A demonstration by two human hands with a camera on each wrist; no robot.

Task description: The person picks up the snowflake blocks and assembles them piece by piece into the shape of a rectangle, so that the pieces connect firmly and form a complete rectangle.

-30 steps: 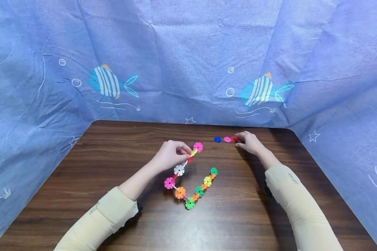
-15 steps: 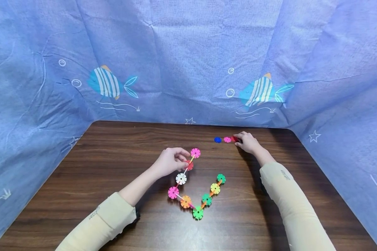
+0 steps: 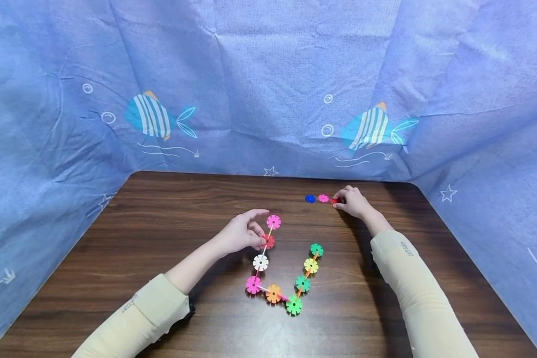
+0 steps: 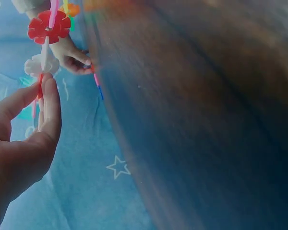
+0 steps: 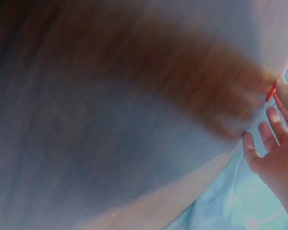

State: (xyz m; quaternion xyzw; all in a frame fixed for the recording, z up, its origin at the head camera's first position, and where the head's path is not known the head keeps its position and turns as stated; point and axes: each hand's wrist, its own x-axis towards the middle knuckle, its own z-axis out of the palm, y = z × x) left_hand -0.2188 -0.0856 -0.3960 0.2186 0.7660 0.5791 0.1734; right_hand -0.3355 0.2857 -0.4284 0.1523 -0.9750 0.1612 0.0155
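A chain of notched plastic snowflake discs (image 3: pixel 273 294) makes a rough U, with discs slotted together, alternating flat-facing and edge-on. Its pink end disc (image 3: pixel 273 222) tops the left side; a green disc (image 3: pixel 316 249) ends the right. My left hand (image 3: pixel 242 232) pinches the chain by a red disc (image 4: pixel 40 87) between thumb and finger, the index finger stretched out in the head view. At the far right, my right hand (image 3: pixel 352 203) has thumb and index finger on a loose red disc (image 3: pixel 334 201), also seen edge-on in the right wrist view beside the thumb (image 5: pixel 281 85).
Left of the red disc, a loose pink disc (image 3: pixel 323 198) and a blue disc (image 3: pixel 310 199) lie in a row. The dark wood table (image 3: pixel 161 223) ends at a blue fish-print cloth (image 3: pixel 268 74) behind and at both sides.
My left hand has come nearer with the chain, which has swung right and spread wider. My left index finger has straightened. The right hand stays at the red disc, having shifted only slightly.
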